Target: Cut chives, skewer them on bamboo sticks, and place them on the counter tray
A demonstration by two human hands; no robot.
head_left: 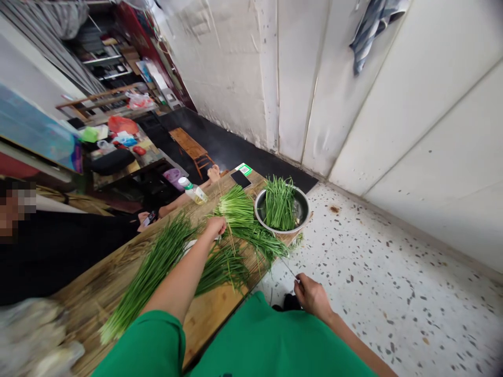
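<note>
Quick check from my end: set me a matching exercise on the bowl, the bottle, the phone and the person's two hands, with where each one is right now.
Things:
1. metal bowl
2. plastic bottle
3. dark phone
4. left hand
5. right hand

Places:
a. lying flat near the table's far end
b. off the table edge, above the speckled floor
c. resting on the bundle of green chives
d. at the table's corner, holding chives
e. lying on its side by another person's arm

Pairs: 1-d, 2-e, 3-a, 4-c, 5-b
</note>
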